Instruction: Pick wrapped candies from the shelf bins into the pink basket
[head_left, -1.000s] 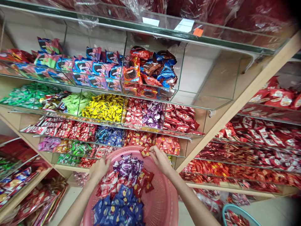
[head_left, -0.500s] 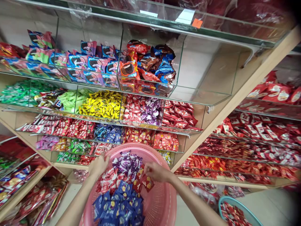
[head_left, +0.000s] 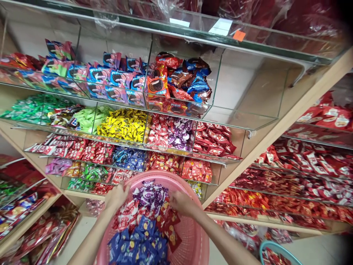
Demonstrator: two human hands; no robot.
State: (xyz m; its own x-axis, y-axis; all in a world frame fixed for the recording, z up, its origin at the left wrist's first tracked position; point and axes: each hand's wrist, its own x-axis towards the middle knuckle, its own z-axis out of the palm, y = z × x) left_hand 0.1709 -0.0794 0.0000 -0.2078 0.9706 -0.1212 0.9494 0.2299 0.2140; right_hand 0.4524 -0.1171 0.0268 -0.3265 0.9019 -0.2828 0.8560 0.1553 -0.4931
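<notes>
1. Driving this from afar, I've got the pink basket [head_left: 193,239] front and centre, right up in front of the shelves [head_left: 242,117].
2. My left hand [head_left: 116,199] is on its left rim, fingers curled over the edge, so that side's closed on the basket.
3. My right hand [head_left: 182,203] is inside the basket near the right wall, over the red packets [head_left: 171,237]. Fingers look bent inward, but it's blurry and I honestly can't tell how far open they are or if they've got a packet.
4. Rest of the load: purple-and-white candies [head_left: 150,195] at the far end, red-and-white candies [head_left: 126,218] on the left, blue packets [head_left: 139,241] nearest me. Reds sit right beside the blues.
5. Straight past the far rim there's a shelf bin of red-orange packets [head_left: 165,162], with yellow packets [head_left: 124,125] higher up and left.
6. Teal basket [head_left: 285,249] on the floor, bottom right, also with red stuff inside.
</notes>
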